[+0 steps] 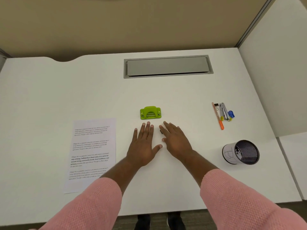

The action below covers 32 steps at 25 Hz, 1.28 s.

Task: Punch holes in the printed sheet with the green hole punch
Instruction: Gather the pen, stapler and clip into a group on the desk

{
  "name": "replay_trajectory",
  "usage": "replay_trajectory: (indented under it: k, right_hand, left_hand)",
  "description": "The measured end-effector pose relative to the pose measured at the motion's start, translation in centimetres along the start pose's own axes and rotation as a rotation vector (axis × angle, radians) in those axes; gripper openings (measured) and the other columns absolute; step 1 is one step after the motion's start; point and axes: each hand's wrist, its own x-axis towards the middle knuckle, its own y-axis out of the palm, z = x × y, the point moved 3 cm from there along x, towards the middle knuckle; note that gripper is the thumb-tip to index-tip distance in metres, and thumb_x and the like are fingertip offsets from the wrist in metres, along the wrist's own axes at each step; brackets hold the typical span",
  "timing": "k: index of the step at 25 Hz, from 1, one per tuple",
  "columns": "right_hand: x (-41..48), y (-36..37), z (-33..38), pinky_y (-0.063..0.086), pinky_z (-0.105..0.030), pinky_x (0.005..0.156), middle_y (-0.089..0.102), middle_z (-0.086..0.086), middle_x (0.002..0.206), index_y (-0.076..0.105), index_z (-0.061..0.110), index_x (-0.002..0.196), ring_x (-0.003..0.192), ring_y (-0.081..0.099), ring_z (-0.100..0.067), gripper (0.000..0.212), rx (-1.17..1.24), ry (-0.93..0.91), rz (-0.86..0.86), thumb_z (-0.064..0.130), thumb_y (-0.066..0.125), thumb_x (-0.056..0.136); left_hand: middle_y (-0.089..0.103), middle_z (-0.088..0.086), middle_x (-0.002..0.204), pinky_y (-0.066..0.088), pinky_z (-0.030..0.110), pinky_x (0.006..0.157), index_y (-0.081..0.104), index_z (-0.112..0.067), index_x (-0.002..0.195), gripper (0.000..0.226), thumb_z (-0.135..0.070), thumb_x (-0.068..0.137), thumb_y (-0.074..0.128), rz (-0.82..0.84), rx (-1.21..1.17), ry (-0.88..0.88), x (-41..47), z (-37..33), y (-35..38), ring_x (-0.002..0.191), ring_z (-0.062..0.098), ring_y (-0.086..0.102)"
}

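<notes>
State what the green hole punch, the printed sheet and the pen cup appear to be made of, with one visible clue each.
Green hole punch: likely glossy moulded plastic, with a metal strip at its mouth.
Printed sheet: thin matte white paper, lying flat.
Pen cup: dark wire mesh, probably metal; a white label wraps it.

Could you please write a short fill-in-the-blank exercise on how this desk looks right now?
1. The green hole punch stands just beyond the ____ hand's fingertips.
2. The printed sheet lies to the ____ of both hands.
3. Both hands rest flat, holding ____.
4. The mesh cup lies on its ____.

Missing words: left; left; nothing; side
</notes>
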Motion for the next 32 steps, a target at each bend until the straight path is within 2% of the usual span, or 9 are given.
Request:
replay_trajectory:
  k: [3, 5, 7, 10, 15, 20, 24, 28, 32]
  right_hand:
    - [0.4, 0.1, 0.1, 0.034, -0.037, 0.114, 0.040, -0.004, 0.157, 0.045, 0.021, 0.149, 0.144, 0.034, -0.024, 0.049, 0.001, -0.007, -0.002, 0.018, 0.050, 0.100]
    - [0.8, -0.4, 0.1, 0.049, -0.035, 0.087, 0.059, -0.004, 0.132, 0.063, 0.017, 0.130, 0.122, 0.052, -0.024, 0.035, 0.015, 0.033, -0.042, 0.014, 0.053, 0.097]
    - [1.3, -0.8, 0.2, 0.046, -0.035, 0.074, 0.062, -0.006, 0.109, 0.067, 0.012, 0.111, 0.102, 0.058, -0.026, 0.022, -0.028, 0.031, -0.039, 0.016, 0.054, 0.095]
    - [1.5, -1.5, -0.2, 0.040, -0.034, 0.075, 0.062, -0.009, 0.101, 0.064, 0.010, 0.100, 0.093, 0.059, -0.027, 0.018, -0.104, 0.035, -0.032, 0.021, 0.051, 0.093]
    - [0.6, -3.8, -3.8, 0.042, -0.036, 0.079, 0.063, -0.005, 0.105, 0.064, 0.013, 0.107, 0.093, 0.060, -0.024, 0.026, -0.043, 0.185, -0.103, 0.029, 0.052, 0.090]
    - [-0.2, -7.4, -9.4, 0.047, -0.036, 0.076, 0.063, -0.007, 0.109, 0.064, 0.012, 0.110, 0.086, 0.063, -0.027, 0.027, 0.044, 0.317, -0.194, 0.028, 0.055, 0.091]
    - [-0.4, -9.7, -14.1, 0.048, -0.034, 0.076, 0.062, -0.005, 0.118, 0.064, 0.014, 0.118, 0.098, 0.064, -0.029, 0.030, 0.159, 0.455, -0.240, 0.029, 0.056, 0.092]
    - [-0.5, -11.0, -18.2, 0.051, -0.034, 0.082, 0.060, -0.005, 0.129, 0.064, 0.013, 0.118, 0.121, 0.060, -0.025, 0.029, 0.275, 0.525, -0.303, 0.029, 0.060, 0.094]
    - [-0.4, -12.0, -21.3, 0.050, -0.036, 0.081, 0.062, -0.006, 0.117, 0.064, 0.014, 0.119, 0.100, 0.064, -0.026, 0.028, 0.206, 0.548, -0.320, 0.029, 0.058, 0.096]
  left_hand:
    - [-0.009, 0.004, 0.167, -0.003, 0.048, 0.125, 0.000, -0.016, 0.159, 0.087, -0.072, 0.094, 0.015, 0.025, -0.007, 0.013, 0.4, 0.1, 0.1, 0.154, 0.020, -0.012]
    - [-0.011, 0.004, 0.167, -0.005, 0.047, 0.125, -0.003, -0.017, 0.159, 0.087, -0.072, 0.095, 0.015, 0.050, -0.016, 0.025, 0.6, -0.2, 0.2, 0.154, 0.020, -0.014]
    - [-0.012, 0.003, 0.167, -0.005, 0.047, 0.125, -0.004, -0.017, 0.159, 0.087, -0.071, 0.095, 0.015, 0.065, -0.028, 0.041, 0.7, -0.6, 0.1, 0.154, 0.020, -0.015]
    - [-0.011, 0.004, 0.167, -0.005, 0.046, 0.125, -0.004, -0.016, 0.159, 0.085, -0.069, 0.096, 0.015, 0.077, -0.030, 0.063, 1.2, -1.7, -0.1, 0.154, 0.020, -0.013]
    - [-0.004, 0.001, 0.168, -0.002, 0.045, 0.125, 0.000, -0.019, 0.159, 0.081, -0.068, 0.097, 0.018, 0.076, -0.075, 0.095, 3.5, -4.4, -0.6, 0.155, 0.017, -0.008]
    - [0.017, 0.002, 0.166, 0.010, 0.043, 0.125, 0.019, -0.019, 0.158, 0.072, -0.060, 0.100, 0.030, 0.038, -0.141, 0.141, 7.0, -8.8, -1.7, 0.154, 0.018, 0.013]
    - [0.045, 0.002, 0.153, 0.025, 0.040, 0.118, 0.040, -0.018, 0.149, 0.057, -0.044, 0.099, 0.048, -0.001, -0.225, 0.196, 11.1, -13.4, -2.9, 0.138, 0.022, 0.044]
    - [0.063, -0.001, 0.137, 0.029, 0.036, 0.113, 0.050, -0.022, 0.142, 0.044, -0.032, 0.099, 0.053, -0.011, -0.398, 0.168, 15.4, -18.7, -3.8, 0.123, 0.028, 0.058]
    - [0.070, 0.000, 0.125, 0.024, 0.038, 0.117, 0.048, -0.024, 0.142, 0.046, -0.026, 0.096, 0.054, -0.010, -0.412, 0.181, 18.2, -22.0, -3.6, 0.115, 0.028, 0.062]
